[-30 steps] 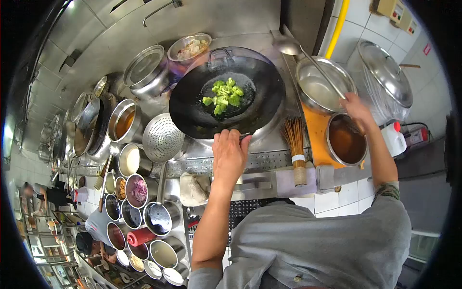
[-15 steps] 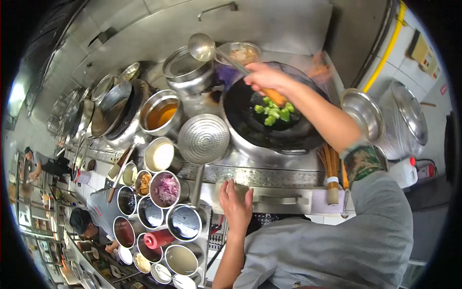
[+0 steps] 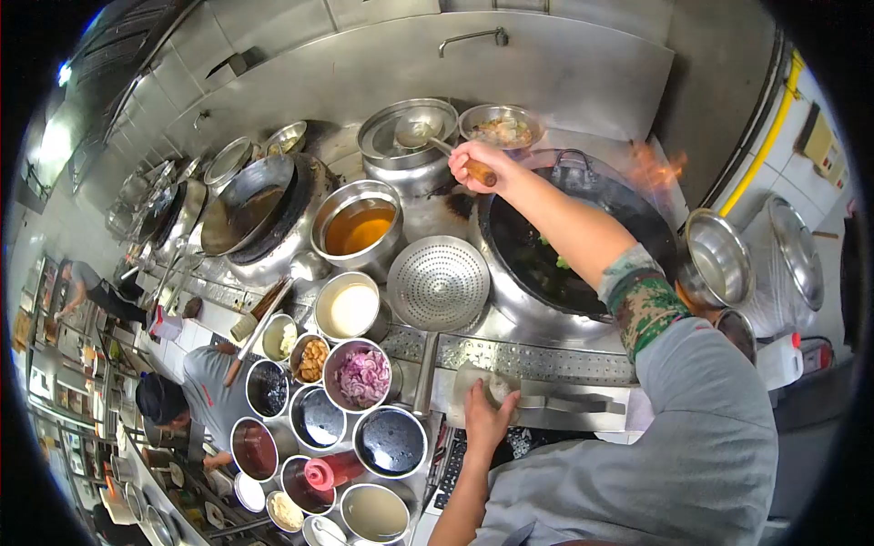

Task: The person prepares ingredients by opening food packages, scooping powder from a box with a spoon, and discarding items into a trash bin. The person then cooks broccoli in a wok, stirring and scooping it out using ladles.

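My right hand [image 3: 480, 166] is closed around the wooden handle of a ladle [image 3: 419, 133], whose bowl is over the covered pot [image 3: 381, 155] at the back. Below my right forearm sits a black wok [image 3: 517, 238]; a few green vegetable pieces [image 3: 557, 259] show in it, the rest hidden by the arm. At the stove's front edge, my left hand [image 3: 489, 419] rests with thumb and fingers apart against a folded beige cloth [image 3: 475, 380]. A perforated strainer [image 3: 439, 282] lies left of the wok, its handle pointing toward me.
Flames [image 3: 657, 173] rise behind the wok. To the left stand a pot of amber liquid [image 3: 359, 227], a bowl of chopped onion [image 3: 361, 375], a red squeeze bottle [image 3: 332, 470] and several sauce containers. A steel bowl [image 3: 719, 259] stands at right. Another person [image 3: 205, 400] works at far left.
The ladle has swung down and its bowl is lower over the pot. My left hand has come onto the cloth. The view has shifted, and the flames are brighter.
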